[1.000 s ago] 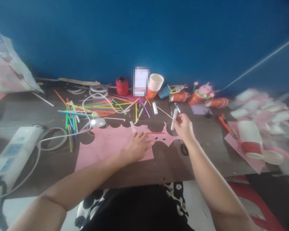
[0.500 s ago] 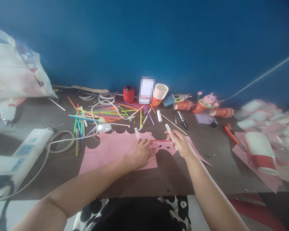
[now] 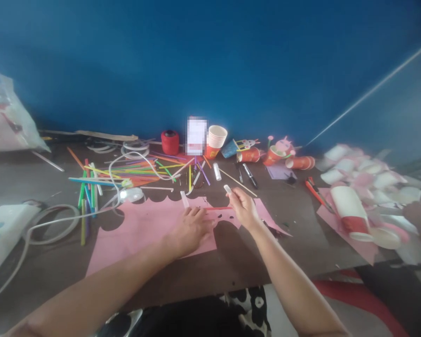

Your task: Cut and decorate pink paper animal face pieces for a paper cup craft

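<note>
Fingers bent, my left hand (image 3: 191,229) is down on a sheet of pink paper (image 3: 143,220) with scalloped cut-outs along its far edge. A thin red stick (image 3: 219,208) runs from its fingertips toward my right hand (image 3: 243,206). A whitish translucent strip (image 3: 184,199) sticks out beyond the left fingers; its lower end is hidden. My right hand is closed around a slim white stick (image 3: 228,188), its tip showing above the thumb. Small black pieces (image 3: 226,216) lie between the hands.
Colourful straws (image 3: 133,171) and a white cable (image 3: 56,222) lie at left. A glue stick (image 3: 216,172), a black marker (image 3: 250,175) and stacked paper cups (image 3: 216,140) stand or lie behind. At right are a red-handled cutter (image 3: 317,193), a large cup (image 3: 351,213) and piled cups (image 3: 365,171).
The view has turned to the right, shifting everything leftward. Both hands keep nearly the same places over the paper, and the white stick in my right hand shows less of its length.
</note>
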The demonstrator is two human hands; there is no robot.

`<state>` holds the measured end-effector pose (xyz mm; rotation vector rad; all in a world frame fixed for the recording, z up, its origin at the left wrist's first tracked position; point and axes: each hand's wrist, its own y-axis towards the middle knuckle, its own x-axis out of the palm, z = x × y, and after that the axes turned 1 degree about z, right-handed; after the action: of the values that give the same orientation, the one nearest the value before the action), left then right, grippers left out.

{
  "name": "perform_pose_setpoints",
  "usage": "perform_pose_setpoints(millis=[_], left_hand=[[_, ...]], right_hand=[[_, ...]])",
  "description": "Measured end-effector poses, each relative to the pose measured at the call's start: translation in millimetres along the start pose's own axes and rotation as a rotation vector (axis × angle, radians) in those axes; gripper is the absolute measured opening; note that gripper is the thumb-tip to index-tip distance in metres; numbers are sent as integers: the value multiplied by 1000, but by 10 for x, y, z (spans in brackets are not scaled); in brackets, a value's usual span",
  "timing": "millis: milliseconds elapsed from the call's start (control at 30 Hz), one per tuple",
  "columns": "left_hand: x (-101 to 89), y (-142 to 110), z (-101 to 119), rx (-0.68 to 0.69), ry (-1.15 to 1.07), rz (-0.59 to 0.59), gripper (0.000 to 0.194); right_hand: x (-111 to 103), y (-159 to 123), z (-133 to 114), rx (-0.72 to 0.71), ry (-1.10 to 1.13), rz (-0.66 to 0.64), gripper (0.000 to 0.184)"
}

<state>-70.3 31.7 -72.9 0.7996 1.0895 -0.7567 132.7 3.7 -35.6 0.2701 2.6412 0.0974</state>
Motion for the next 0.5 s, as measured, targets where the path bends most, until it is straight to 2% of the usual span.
perform_pose_setpoints(millis=[67, 233, 333, 500], left_hand=[[11, 5, 0, -3, -4, 12, 30], [13, 20, 15, -40, -3, 63, 29], [-3, 25, 35, -25, 5, 85, 34], [24, 32, 67, 33, 79, 93, 23]], right_hand=[[-15, -112, -66, -68, -158, -14, 24], [-80, -494, -157, -157, -506, -283, 14], [-70, -673, -141, -153, -704, -312, 9], [58, -768, -215, -222, -873, -334, 12]])
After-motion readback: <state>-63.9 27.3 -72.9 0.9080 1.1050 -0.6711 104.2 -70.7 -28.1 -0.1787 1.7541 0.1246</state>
